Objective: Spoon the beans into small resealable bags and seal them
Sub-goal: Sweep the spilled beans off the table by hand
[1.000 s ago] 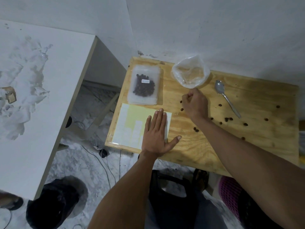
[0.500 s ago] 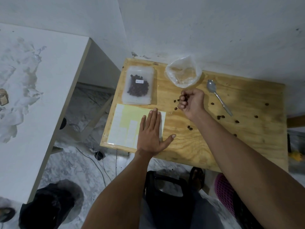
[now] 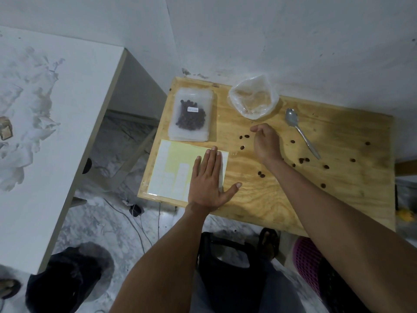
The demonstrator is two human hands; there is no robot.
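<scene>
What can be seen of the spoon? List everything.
The spoon looks like plain silvery metal, with an oval bowl and a slim straight handle. It lies flat on the wooden table, bowl toward the wall and facing up, handle angled toward the near right. The bowl looks empty. Nothing holds it; the right hand is to its left, apart. Loose beans lie around it.

White table (image 3: 67,132) left; pink basket (image 3: 309,256), cables (image 3: 135,222) on floor
</scene>
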